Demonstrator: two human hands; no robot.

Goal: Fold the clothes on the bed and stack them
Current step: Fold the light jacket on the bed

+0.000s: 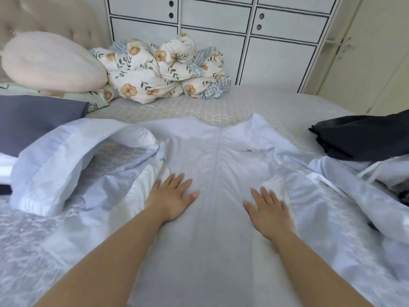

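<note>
A pale blue zip-up jacket (212, 156) lies spread front-up on the bed (276, 103), its collar toward the far side and its zip running down the middle. My left hand (172, 196) presses flat on the left half of the jacket's front, fingers straight. My right hand (269, 207) lies flat on the right half, fingers spread. The left sleeve (73, 158) is puffed up and curled to the left. The right sleeve (345, 187) trails off to the right. A dark garment (363, 136) sits at the right edge of the bed.
A bunched floral quilt (163, 69) and a pink round pillow (51, 63) lie at the head of the bed. A dark blue folded cloth (37, 118) rests at the left. White cabinets (254, 41) stand behind the bed.
</note>
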